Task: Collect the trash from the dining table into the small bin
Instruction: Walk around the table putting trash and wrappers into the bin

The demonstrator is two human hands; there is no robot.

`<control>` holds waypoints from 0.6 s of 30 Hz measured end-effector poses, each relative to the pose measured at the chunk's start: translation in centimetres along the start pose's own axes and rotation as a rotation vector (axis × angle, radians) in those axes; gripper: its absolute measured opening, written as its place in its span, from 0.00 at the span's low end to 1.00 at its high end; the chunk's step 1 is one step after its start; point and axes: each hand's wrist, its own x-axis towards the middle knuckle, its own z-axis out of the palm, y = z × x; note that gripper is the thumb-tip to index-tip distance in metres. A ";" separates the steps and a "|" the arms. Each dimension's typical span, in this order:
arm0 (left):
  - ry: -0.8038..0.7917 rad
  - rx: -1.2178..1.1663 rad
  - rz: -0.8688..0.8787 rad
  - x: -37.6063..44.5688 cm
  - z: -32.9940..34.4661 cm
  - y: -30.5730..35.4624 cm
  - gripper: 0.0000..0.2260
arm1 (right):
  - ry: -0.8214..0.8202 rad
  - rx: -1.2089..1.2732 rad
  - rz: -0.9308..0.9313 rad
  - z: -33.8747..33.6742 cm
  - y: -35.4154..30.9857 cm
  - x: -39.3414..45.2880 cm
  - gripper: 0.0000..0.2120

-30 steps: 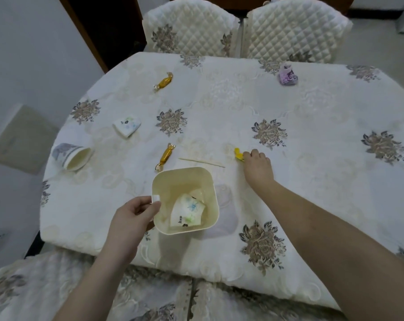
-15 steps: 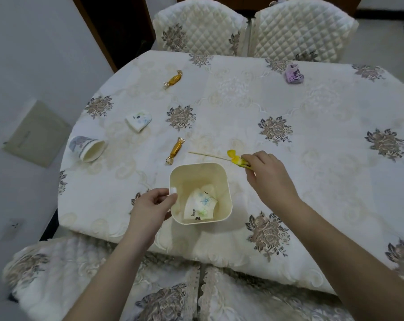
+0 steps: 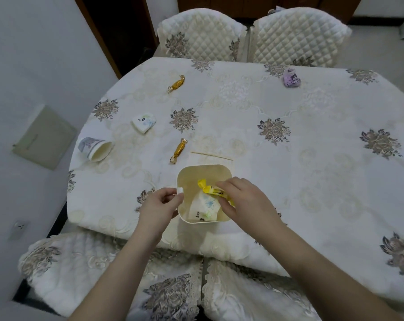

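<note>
A small cream bin stands near the table's front edge. My left hand grips its left rim. My right hand pinches a yellow wrapper over the bin's opening. A crumpled floral paper cup lies inside the bin. On the cloth lie a wooden stick, a gold candy wrapper, a second gold wrapper, a folded floral paper, a tipped paper cup and a purple crumpled wrapper.
The table wears a cream floral cloth. Two quilted chairs stand at the far side, and two more chair seats sit below the near edge. A white wall runs along the left.
My right hand lifted the yellow wrapper off the cloth beside the stick and carried it back over the bin. My left hand kept its hold on the bin rim.
</note>
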 end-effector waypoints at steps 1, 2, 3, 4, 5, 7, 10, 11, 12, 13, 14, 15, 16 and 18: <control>-0.005 -0.002 0.001 -0.1 -0.1 0.0 0.04 | 0.014 0.009 0.010 -0.3 -0.1 0.1 0.14; -0.010 -0.009 0.000 -0.1 -0.2 0.0 0.04 | 0.031 0.016 0.027 -0.6 0.0 0.2 0.16; -0.015 -0.018 -0.002 -0.1 -0.3 0.1 0.03 | 0.049 0.019 0.046 -0.9 0.3 0.4 0.17; -0.018 -0.025 -0.002 -0.1 -0.4 0.0 0.03 | 0.067 0.012 0.064 -1.2 0.7 0.6 0.18; -0.017 -0.025 -0.001 -0.1 -0.5 -0.1 0.03 | 0.082 -0.003 0.079 -1.4 1.2 0.9 0.18; -0.005 -0.013 -0.004 0.0 -0.6 -0.3 0.02 | 0.096 -0.046 0.101 -1.8 2.3 1.6 0.19; 0.032 -0.017 -0.027 0.2 -0.9 -0.7 0.02 | 0.092 -0.083 0.121 -2.0 3.9 2.7 0.19; 0.039 -0.023 -0.035 0.3 -1.0 -0.9 0.03 | 0.087 -0.088 0.127 -1.9 4.4 3.1 0.18; 0.041 -0.035 -0.044 0.3 -1.2 -1.1 0.05 | 0.079 -0.094 0.132 -1.6 4.8 3.5 0.17; 0.040 -0.047 -0.052 0.4 -1.3 -1.2 0.06 | 0.062 -0.102 0.138 -1.2 5.3 4.0 0.15; 0.040 -0.054 -0.059 0.5 -1.4 -1.4 0.07 | 0.038 -0.109 0.144 -0.8 5.8 4.5 0.15; 0.040 -0.061 -0.062 0.5 -1.6 -1.5 0.06 | 0.010 -0.113 0.150 -0.3 6.2 4.9 0.15; 0.041 -0.069 -0.061 0.6 -1.7 -1.5 0.06 | -0.018 -0.113 0.154 0.3 6.7 5.4 0.15; 0.048 -0.085 -0.050 0.6 -2.0 -1.3 0.05 | -0.072 -0.115 0.164 1.3 7.7 6.5 0.15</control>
